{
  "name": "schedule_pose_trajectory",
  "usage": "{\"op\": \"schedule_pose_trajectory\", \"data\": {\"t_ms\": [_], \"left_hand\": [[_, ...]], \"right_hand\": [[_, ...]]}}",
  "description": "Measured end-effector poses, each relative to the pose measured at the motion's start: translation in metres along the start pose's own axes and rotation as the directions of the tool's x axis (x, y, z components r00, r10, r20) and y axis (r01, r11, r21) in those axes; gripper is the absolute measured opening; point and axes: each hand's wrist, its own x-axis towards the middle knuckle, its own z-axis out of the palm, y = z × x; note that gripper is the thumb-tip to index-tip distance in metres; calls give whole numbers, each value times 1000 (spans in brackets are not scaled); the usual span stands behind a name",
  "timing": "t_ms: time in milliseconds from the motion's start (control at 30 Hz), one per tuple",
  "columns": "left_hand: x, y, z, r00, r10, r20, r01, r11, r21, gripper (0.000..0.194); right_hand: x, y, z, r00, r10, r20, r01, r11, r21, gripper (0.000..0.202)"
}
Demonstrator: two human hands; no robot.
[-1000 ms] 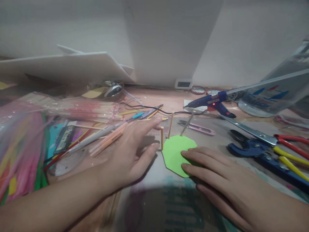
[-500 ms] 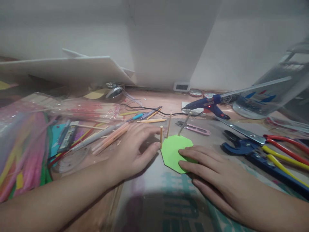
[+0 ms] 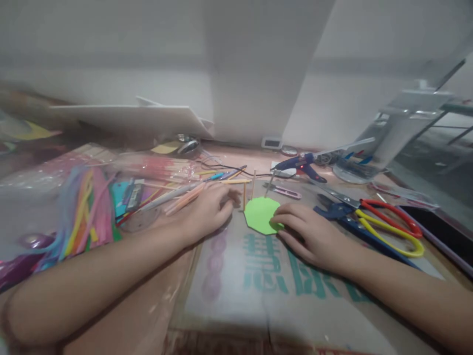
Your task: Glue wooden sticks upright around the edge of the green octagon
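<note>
The left hand (image 3: 210, 209) is loosely curled, a gap showing between thumb and fingertips, with nothing seen in its grasp; it is just beside the nearest of three thin sticks (image 3: 244, 198); the right hand (image 3: 312, 231) bends its fingers onto the right edge of a bright green many-sided piece (image 3: 259, 216), though I cannot tell whether its thumb pinches that edge; the green piece is between the two hands, over a pale sheet (image 3: 229, 305) printed with teal characters; the sticks rise along its left and far edges, the right-hand one leaning; beyond them are pink snips (image 3: 276, 189) and a blue glue gun (image 3: 295, 162), its red light lit and a pale rod reaching out of its back; a dark cord (image 3: 254, 174) runs behind the sticks; to the right are scissors (image 3: 354, 202) with red and yellow handles, beside a blue cutter (image 3: 334, 212), and farther out a dark-screened phone (image 3: 439, 231); left of the left hand, orange pens (image 3: 185, 198) and a bundle of coloured strips (image 3: 86, 212) lie on the worktop (image 3: 136, 305); at the back are a white board (image 3: 140, 118) and a small display (image 3: 271, 143).
</note>
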Motion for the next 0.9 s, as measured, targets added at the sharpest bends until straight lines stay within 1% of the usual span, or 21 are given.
{"op": "schedule_pose_trajectory", "data": {"t_ms": [33, 133, 233, 333, 533, 733, 900], "left_hand": [[-1, 1, 0, 1000, 12, -2, -12, 1000, 4, 24], [-1, 3, 0, 995, 99, 10, -99, 995, 23, 22], [1, 3, 1, 985, 149, 90, -152, 988, 21, 19], [5, 1, 3, 982, 128, 138, -125, 992, -33, 21], [8, -3, 4, 986, 95, 135, -79, 989, -122, 13], [8, -4, 6, 988, 100, 116, -81, 984, -158, 14], [8, -4, 6, 992, 63, 108, -44, 984, -174, 16]], "right_hand": [[0, 1, 1, 1000, -2, 5, 2, 1000, -3, 18], [1, 3, 2, 1000, -5, 9, 5, 1000, -3, 20], [2, 3, 1, 1000, -10, 25, 10, 1000, 10, 21], [2, 3, 0, 999, 4, 39, -4, 1000, 10, 22], [2, 2, 1, 998, 47, 48, -48, 999, 23, 23], [3, 2, -1, 997, 41, 66, -42, 999, 9, 24], [4, 0, -1, 995, 66, 73, -68, 997, 23, 25]]}}
